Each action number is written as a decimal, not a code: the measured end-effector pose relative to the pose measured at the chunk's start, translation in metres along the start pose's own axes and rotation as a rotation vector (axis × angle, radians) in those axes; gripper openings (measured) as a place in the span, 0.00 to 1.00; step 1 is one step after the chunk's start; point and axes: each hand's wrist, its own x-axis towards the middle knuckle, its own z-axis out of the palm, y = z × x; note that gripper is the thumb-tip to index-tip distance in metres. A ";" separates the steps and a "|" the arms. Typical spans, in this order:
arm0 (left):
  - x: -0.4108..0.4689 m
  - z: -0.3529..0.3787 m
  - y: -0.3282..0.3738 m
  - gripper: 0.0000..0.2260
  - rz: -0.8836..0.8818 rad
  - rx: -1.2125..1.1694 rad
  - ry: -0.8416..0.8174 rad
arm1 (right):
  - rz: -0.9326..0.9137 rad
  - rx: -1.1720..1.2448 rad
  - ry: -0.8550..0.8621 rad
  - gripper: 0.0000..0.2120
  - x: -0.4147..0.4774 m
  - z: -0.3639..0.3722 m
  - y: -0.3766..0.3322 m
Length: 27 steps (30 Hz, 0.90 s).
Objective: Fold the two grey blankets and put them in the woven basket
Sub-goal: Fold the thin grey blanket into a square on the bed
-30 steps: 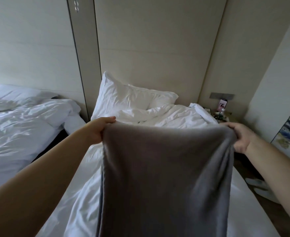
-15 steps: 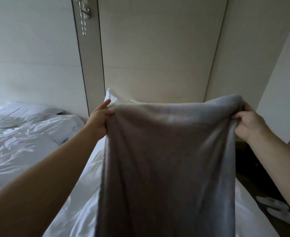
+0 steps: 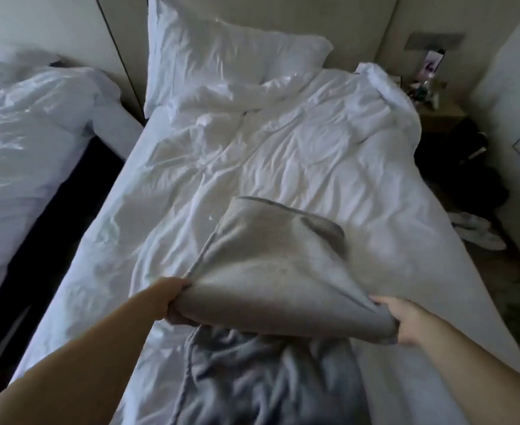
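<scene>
Left grip (image 3: 175, 303) and right grip (image 3: 407, 325) still clutch the grey blanket (image 3: 268, 271), lowered onto bed (image 3: 314, 148).

Between the left hand (image 3: 174, 299) and right hand (image 3: 406, 323), the grey blanket (image 3: 271, 271) is soft, matt, fleecy cloth with a stitched hem. Below the hands, the second blanket (image 3: 268, 381) is darker matt cloth, deeply rumpled. Beyond the hands, the white duvet (image 3: 283, 154) is smooth creased cloth with a faint sheen. Beyond the right hand, the bedside table (image 3: 441, 118) looks wooden.
</scene>
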 end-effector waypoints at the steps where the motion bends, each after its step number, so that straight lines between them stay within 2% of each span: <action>1: 0.009 0.003 -0.031 0.14 -0.036 0.164 0.027 | 0.104 -0.059 0.021 0.12 0.017 0.001 0.032; 3: 0.023 0.007 -0.080 0.14 -0.112 0.458 -0.038 | 0.272 -0.139 0.018 0.15 0.041 -0.001 0.087; 4: 0.028 0.009 -0.099 0.14 -0.163 0.502 -0.100 | 0.330 -0.157 0.001 0.14 0.049 -0.003 0.108; 6: 0.041 0.011 -0.124 0.13 -0.232 0.431 -0.158 | 0.372 -0.136 -0.032 0.11 0.060 -0.004 0.130; 10: 0.065 0.025 -0.130 0.15 -0.278 0.211 -0.205 | 0.292 0.072 -0.066 0.17 0.076 0.000 0.127; 13: 0.067 0.039 -0.109 0.14 -0.315 0.181 -0.309 | 0.254 0.076 -0.054 0.12 0.081 0.007 0.101; 15: 0.070 0.049 -0.083 0.11 -0.190 0.202 -0.272 | 0.170 0.084 -0.055 0.09 0.079 0.012 0.070; 18: 0.080 0.060 -0.012 0.06 0.109 0.101 -0.091 | -0.066 0.250 -0.032 0.08 0.078 0.017 -0.010; 22: 0.079 0.069 0.143 0.04 0.386 -0.301 -0.070 | -0.423 0.455 -0.128 0.08 0.055 0.024 -0.161; 24: 0.069 0.069 0.230 0.07 0.567 -0.414 -0.071 | -0.620 0.506 -0.191 0.08 0.031 0.027 -0.241; 27: 0.049 0.066 0.342 0.10 0.824 -0.465 -0.047 | -0.802 0.577 -0.166 0.23 0.009 0.026 -0.346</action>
